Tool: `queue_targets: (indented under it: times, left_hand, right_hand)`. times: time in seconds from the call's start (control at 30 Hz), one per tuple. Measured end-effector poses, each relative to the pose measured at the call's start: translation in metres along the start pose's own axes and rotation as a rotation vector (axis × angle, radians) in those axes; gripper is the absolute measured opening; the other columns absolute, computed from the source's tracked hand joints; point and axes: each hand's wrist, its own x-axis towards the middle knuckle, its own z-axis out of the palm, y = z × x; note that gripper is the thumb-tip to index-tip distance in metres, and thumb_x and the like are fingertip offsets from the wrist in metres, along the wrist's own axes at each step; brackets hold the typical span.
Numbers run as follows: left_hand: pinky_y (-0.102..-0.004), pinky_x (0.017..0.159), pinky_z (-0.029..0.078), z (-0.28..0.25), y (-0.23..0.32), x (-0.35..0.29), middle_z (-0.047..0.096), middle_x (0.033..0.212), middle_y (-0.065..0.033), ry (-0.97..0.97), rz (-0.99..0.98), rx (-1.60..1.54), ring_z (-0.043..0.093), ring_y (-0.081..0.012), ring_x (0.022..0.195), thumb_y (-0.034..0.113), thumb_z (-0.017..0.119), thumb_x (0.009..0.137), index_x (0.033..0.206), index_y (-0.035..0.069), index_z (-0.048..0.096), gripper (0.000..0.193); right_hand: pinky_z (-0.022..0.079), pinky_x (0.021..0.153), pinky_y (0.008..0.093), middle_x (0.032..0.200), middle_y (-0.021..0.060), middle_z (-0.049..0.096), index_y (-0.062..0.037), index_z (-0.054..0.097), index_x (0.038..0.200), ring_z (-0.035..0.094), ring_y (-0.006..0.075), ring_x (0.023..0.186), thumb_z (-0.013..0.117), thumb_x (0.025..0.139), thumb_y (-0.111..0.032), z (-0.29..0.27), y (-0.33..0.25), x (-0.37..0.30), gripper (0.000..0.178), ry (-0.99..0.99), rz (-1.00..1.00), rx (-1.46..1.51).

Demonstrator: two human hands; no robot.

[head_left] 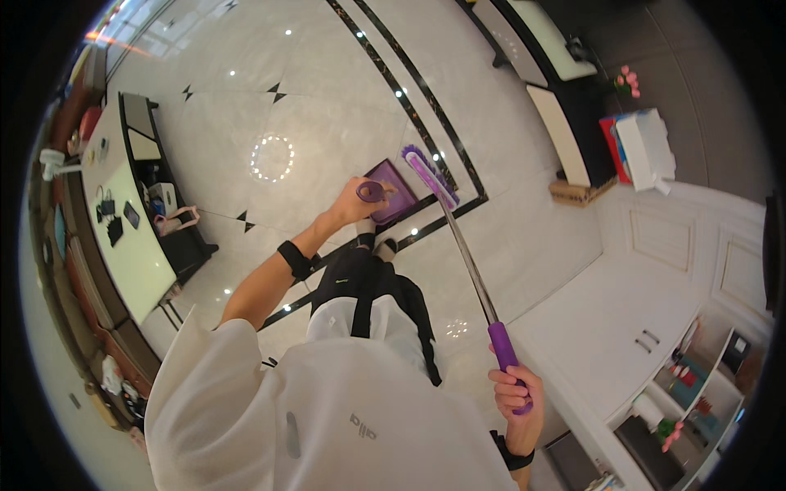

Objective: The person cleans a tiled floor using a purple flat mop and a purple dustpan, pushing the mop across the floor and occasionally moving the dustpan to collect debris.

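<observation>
My left hand (359,203) is closed around the top of a purple long-handled dustpan (399,186), seen from above. The pan lies low by my feet, beside the dark floor border. In my right hand (516,389), the fingers wrap round the purple grip of a broom (473,266) with a shiny metal pole. Its pole slants up and left to a purple head (429,173) with a bristly edge, just right of the dustpan. The head is at or close to the floor; I cannot tell whether it touches. Any dirt in the pan is too small to make out.
On the left stands a low table (131,245) with a white top and small items on it, beside a brown sofa (90,286). A black-and-cream cabinet (557,131) is at the upper right. White cupboards (622,315) and open shelves (712,393) line the right.
</observation>
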Motion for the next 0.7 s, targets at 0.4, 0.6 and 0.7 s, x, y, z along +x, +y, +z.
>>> queue_targets:
  times: [0.4,0.6,0.7]
  left_hand:
    - [-0.0292,0.071,0.05,0.042,0.021,0.02,0.067,0.088,-0.0152,0.424,-0.05,-0.008,0.065,-0.0214,0.074,0.008,0.068,0.075,0.098,0.001,0.064,0.024]
    - [-0.0312,0.064,0.048,0.096,0.043,0.062,0.063,0.075,-0.0138,0.557,-0.089,-0.103,0.064,-0.0269,0.069,0.006,0.066,0.076,0.1,0.001,0.062,0.025]
    - [-0.0314,0.064,0.048,0.125,0.05,0.096,0.063,0.075,-0.0134,0.654,-0.156,-0.05,0.063,-0.0285,0.069,0.005,0.066,0.076,0.101,0.002,0.061,0.026]
  right_hand:
    - [0.029,0.029,0.0151,0.071,0.0038,0.042,-0.0088,0.042,0.118,0.036,0.0029,0.044,0.047,0.086,0.0,0.109,-0.088,0.055,0.033,0.075,-0.162,-0.574]
    - [0.025,0.032,0.0156,0.069,0.0021,0.045,-0.0103,0.044,0.106,0.036,0.0028,0.045,0.053,0.083,-0.002,0.171,-0.193,0.123,0.026,0.01,-0.088,-0.871]
    - [0.028,0.034,0.0171,0.069,0.0027,0.045,-0.0099,0.043,0.103,0.039,0.0049,0.047,0.053,0.083,-0.002,0.2,-0.259,0.18,0.024,-0.022,-0.054,-1.048]
